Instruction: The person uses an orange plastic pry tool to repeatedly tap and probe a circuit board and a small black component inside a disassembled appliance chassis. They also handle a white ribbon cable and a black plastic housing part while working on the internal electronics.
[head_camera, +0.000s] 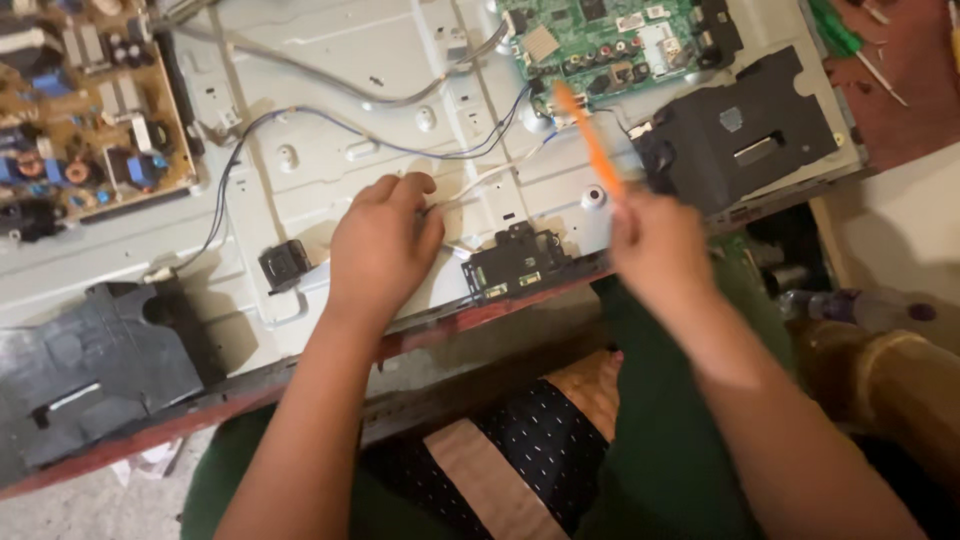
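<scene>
An opened flat-screen television lies face down, showing its white metal back panel (330, 120). My left hand (383, 245) rests on the panel near its front edge, fingers curled onto thin white wires (490, 175). My right hand (655, 245) grips an orange tool (588, 140), blurred by motion, whose tip points up toward the green circuit board (610, 40). A small black module (515, 262) sits on the panel's edge between my two hands.
A brown power board (85, 110) is mounted at the far left. Black speaker boxes sit at the lower left (95, 365) and upper right (745, 130). A green-handled screwdriver (840, 40) lies on the red surface at top right. My lap is below the panel's edge.
</scene>
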